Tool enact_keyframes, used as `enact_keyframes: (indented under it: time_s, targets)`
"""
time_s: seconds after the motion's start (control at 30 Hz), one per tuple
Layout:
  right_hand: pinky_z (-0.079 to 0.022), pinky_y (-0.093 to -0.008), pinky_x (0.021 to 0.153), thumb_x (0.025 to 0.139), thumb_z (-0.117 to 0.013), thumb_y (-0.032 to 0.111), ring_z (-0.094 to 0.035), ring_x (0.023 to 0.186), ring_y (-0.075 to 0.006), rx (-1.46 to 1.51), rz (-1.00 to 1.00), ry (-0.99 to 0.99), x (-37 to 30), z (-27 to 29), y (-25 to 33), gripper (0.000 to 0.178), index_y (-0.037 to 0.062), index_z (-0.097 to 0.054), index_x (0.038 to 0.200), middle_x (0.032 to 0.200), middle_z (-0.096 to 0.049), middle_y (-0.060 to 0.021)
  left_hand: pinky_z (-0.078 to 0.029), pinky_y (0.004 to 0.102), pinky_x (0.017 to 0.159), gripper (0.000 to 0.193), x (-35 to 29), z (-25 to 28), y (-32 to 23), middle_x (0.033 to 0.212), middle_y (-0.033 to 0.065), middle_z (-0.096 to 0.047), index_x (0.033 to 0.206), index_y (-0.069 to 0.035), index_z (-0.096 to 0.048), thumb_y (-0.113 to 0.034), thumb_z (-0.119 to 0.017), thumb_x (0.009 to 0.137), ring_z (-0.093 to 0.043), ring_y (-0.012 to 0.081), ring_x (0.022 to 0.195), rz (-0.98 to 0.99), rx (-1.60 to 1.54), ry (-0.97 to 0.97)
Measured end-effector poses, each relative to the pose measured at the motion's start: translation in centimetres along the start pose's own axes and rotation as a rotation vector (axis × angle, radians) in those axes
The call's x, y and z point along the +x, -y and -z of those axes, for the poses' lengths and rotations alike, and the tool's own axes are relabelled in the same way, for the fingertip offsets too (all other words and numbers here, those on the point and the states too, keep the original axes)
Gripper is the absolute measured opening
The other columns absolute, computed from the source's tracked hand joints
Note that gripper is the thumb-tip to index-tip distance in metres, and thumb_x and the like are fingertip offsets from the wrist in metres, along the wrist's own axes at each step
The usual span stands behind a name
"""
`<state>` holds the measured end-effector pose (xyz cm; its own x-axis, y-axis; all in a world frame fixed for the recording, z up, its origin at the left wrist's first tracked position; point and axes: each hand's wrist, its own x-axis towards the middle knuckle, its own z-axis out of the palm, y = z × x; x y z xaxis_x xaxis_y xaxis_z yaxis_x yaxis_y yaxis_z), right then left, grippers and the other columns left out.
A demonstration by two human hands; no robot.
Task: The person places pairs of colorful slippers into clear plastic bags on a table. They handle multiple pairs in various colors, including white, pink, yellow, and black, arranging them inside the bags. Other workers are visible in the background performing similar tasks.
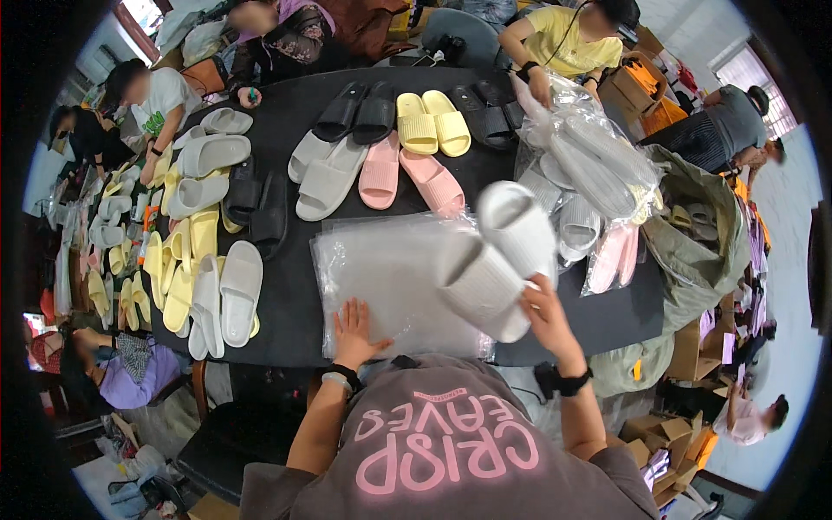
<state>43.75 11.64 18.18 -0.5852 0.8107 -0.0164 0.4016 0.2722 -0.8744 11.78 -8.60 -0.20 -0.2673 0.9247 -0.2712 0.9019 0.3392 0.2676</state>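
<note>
My right hand (548,314) grips a pair of grey slippers (485,282), raised over the right part of a stack of clear plastic bags (373,260). The pair is slightly blurred, and my fingers are closed at its edge. Flat on the near left corner of the stack lies my left hand (356,334), fingers spread, holding nothing. Just beyond the bags, pink slippers (379,173), grey slippers (331,178), yellow slippers (418,130) and black slippers (374,113) rest on the black table (286,295).
Bagged slippers (598,173) pile up at the right, beside a large greenish sack (702,260). Loose grey and yellow slippers (208,286) crowd the left side. Across the table, a person in yellow (563,39) handles plastic bags. A black chair (230,433) stands near my left.
</note>
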Motion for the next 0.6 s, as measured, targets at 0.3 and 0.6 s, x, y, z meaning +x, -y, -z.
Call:
enact_keyframes:
  time_s: [0.3, 0.6]
  targets:
    - [-0.041, -0.0408, 0.095, 0.091, -0.051, 0.016, -0.049, 0.110, -0.0387, -0.160, 0.180, 0.258, 7.4, -14.9, -2.9, 0.026, -0.0002, -0.062, 0.108, 0.117, -0.052, -0.0232, -0.008, 0.0541, 0.113, 0.099, 0.3, -0.3, 0.4, 0.152, 0.0191, -0.019, 0.144, -0.005, -0.028, -0.053, -0.071, 0.069, -0.016, 0.0332, 0.141, 0.018, -0.057, -0.035]
    - [-0.042, -0.0403, 0.097, 0.089, -0.056, 0.018, -0.050, 0.115, -0.0369, -0.217, 0.092, 0.375, 1.7, -12.7, -9.5, 0.027, 0.0065, -0.063, 0.113, 0.121, -0.054, -0.0220, -0.028, 0.0478, 0.108, 0.044, -1.0, 1.7, 2.0, 0.137, 0.0143, -0.045, 0.122, -0.007, -0.057, -0.016, -0.064, 0.079, -0.038, 0.0340, 0.130, 0.018, -0.136, -0.249]
